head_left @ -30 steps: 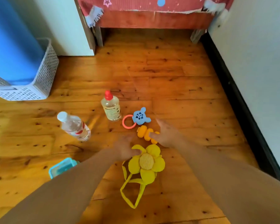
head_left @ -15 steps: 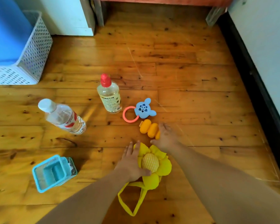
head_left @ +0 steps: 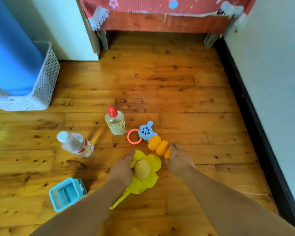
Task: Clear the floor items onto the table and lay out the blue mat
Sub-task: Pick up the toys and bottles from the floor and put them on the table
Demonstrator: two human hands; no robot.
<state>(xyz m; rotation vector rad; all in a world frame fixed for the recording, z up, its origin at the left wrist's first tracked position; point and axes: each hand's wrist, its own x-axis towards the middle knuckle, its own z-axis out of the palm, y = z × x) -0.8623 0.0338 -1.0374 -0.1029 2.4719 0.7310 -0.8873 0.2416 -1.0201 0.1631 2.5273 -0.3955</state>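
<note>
Down at 6 o'clock, squishy-looking flower toy (head_left: 149, 165) is gripped by left hand (head_left: 122, 170), light rattle (head_left: 157, 147) by right hand (head_left: 179, 161).

We see a glossy, knotty wooden floor (head_left: 177, 92), a soft yellow cloth flower (head_left: 154, 162) with a ribbed centre, a smooth orange toy (head_left: 157, 146), a clear plastic water bottle (head_left: 76, 144), a perforated white plastic basket (head_left: 46, 82) and a matt blue mat (head_left: 12, 53).

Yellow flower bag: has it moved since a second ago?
Yes. The yellow flower bag has bunched up under the left hand, its centre shifted slightly left, toward the clear bottle.
</note>
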